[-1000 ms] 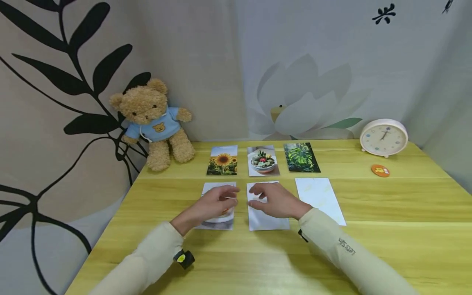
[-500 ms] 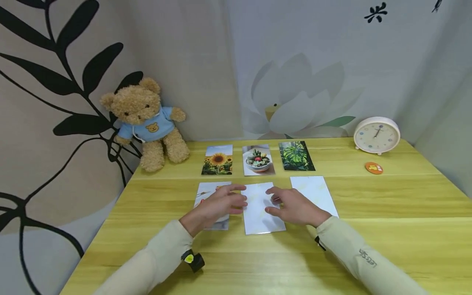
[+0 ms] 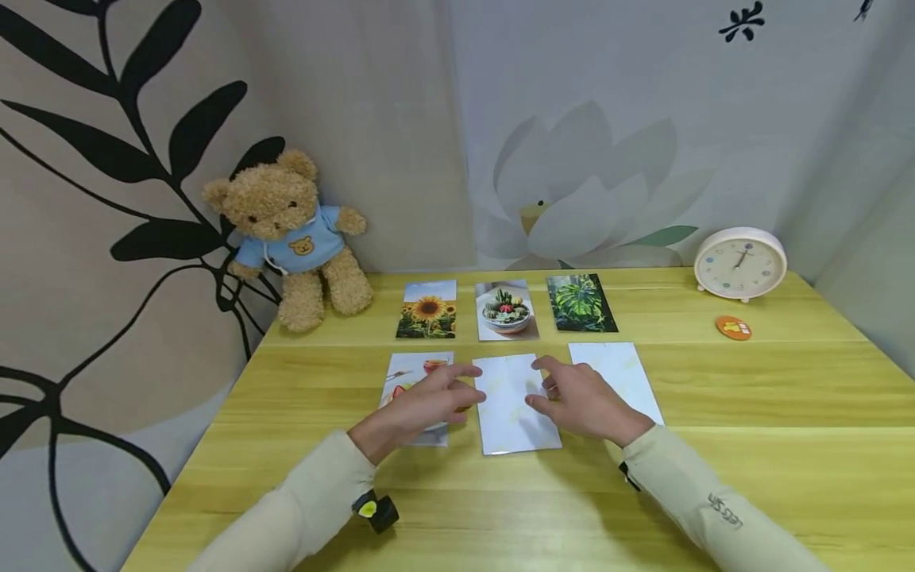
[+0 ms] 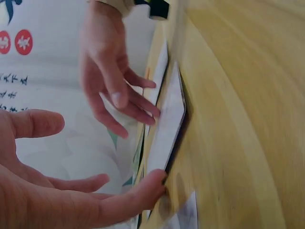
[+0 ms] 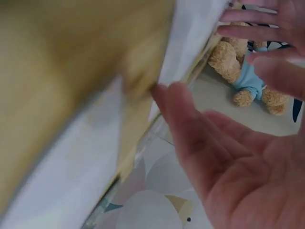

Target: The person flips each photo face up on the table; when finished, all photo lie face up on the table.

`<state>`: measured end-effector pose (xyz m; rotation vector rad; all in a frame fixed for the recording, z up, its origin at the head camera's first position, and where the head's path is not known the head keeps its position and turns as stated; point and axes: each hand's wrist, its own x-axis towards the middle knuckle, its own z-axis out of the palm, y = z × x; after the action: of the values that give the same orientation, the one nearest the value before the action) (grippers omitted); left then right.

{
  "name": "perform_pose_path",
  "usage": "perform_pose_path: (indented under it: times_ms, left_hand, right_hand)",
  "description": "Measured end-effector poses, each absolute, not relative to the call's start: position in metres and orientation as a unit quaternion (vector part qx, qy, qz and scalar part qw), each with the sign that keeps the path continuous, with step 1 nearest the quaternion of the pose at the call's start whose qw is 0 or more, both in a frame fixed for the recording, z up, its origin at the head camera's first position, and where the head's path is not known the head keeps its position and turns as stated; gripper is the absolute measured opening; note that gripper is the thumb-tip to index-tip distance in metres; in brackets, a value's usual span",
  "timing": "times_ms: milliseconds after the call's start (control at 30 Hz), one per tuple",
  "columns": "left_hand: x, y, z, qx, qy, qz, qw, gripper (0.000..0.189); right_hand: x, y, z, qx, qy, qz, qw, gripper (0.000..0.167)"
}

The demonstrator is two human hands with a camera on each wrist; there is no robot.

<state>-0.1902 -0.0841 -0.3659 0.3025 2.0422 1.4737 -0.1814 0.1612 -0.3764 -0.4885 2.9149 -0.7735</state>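
A blank white card lies face down on the table between my two hands. The straight, spread fingers of my left hand reach to its left edge; in the left wrist view a fingertip is right at the card's corner. My right hand hovers at the right edge with fingers loosely bent, thumb and forefinger apart. Beneath the left hand is a picture card with food and a cup, partly covered. Another white card lies partly behind the right hand.
Along the back is a row of picture cards: sunflowers, a cactus bowl and green leaves. A teddy bear sits at the back left. A round clock and an orange disc stand on the right.
The middle white card has shifted slightly toward me and turned a little. My right hand has moved right, uncovering more of it; the left hand has moved slightly right and its fingers have spread.
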Motion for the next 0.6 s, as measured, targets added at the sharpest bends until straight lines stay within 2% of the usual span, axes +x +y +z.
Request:
perform_pose_path:
  times_ms: [167, 433, 600]
  left_hand:
    - [-0.191, -0.082, -0.368, 0.094, 0.741, 0.597, 0.292, 0.062]
    - [-0.200, -0.080, -0.375, 0.068, 0.730, 0.637, 0.237, 0.055]
    - [-0.205, -0.076, -0.377, 0.075, 0.724, 0.655, 0.202, 0.051]
  right_hand:
    - [-0.180, 0.160, -0.380, -0.174, 0.956, -0.233, 0.032, 0.050]
    - [-0.180, 0.148, -0.382, -0.199, 0.958, -0.206, 0.024, 0.059]
    - [-0.181, 0.140, -0.380, -0.200, 0.959, -0.198, 0.010, 0.059]
